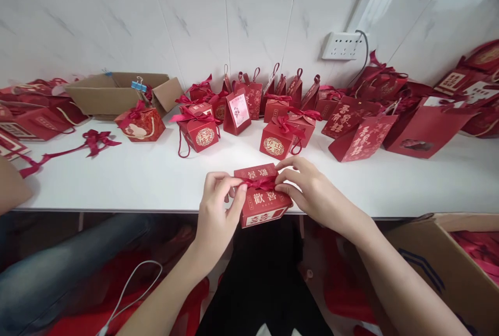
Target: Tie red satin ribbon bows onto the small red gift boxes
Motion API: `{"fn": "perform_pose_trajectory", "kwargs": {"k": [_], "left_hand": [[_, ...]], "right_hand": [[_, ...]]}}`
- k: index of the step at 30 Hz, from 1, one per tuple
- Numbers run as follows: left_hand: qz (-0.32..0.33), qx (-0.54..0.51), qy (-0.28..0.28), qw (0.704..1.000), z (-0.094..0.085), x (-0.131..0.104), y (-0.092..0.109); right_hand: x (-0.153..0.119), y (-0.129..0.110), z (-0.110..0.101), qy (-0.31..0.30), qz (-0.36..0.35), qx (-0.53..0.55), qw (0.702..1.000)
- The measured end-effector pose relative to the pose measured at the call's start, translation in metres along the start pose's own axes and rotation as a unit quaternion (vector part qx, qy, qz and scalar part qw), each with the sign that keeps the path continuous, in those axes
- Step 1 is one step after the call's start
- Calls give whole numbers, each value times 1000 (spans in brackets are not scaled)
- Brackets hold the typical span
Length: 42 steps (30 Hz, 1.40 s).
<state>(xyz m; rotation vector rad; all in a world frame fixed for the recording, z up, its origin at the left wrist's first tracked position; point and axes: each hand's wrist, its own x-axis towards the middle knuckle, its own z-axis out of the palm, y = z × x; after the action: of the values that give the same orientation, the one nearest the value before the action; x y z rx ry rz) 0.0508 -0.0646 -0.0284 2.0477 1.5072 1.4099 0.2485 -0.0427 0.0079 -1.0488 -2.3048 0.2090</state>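
A red gift box (268,199) with gold characters lies at the table's front edge, its near end jutting slightly past it. Across its top a dark red ribbon (262,184) is tied in a bow. My left hand (220,206) pinches the bow's left end between thumb and forefinger. On the other side, my right hand (306,185) has thumb and fingers closed on the ribbon's right end, with its fingertips against the box's edge. Just behind stands a smaller red box (275,144) with a gold round emblem and its own bow.
Several red gift boxes line the white table (156,185) along the tiled wall. A cardboard tray (113,94) with a blue clip (139,86) sits at left, near a loose ribbon bow (95,142). Another person's arm (11,188) is at far left. A carton (424,253) stands lower right.
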Motion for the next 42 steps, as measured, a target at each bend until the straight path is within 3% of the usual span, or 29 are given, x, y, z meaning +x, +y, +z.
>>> {"fn": "perform_pose_trajectory", "kwargs": {"k": [4,9,14,20,25,28,33,37,42], "left_hand": [[-45,-16,17,999,8,-10,-3],[-141,-84,-5,986,11,-13,2],[-170,-100,-9,980,11,-10,11],[-181,-122,9,976,16,-9,15],[-137,-85,28,987,23,-9,17],[-100,-69,38,992,27,-13,18],[-83,-85,62,991,31,-18,17],[-98,-108,52,988,31,-19,15],[-160,-179,40,970,26,-17,13]], "right_hand": [[-5,8,-2,-4,-8,-37,999],[-7,15,-13,-20,6,-61,998],[22,5,-20,52,53,4,997],[59,-1,6,-114,34,36,992],[66,-1,17,-133,75,83,985],[63,0,17,-95,105,88,986],[24,-13,9,110,169,65,977],[-14,-30,14,87,236,53,966],[-21,-25,30,107,229,105,962]]}}
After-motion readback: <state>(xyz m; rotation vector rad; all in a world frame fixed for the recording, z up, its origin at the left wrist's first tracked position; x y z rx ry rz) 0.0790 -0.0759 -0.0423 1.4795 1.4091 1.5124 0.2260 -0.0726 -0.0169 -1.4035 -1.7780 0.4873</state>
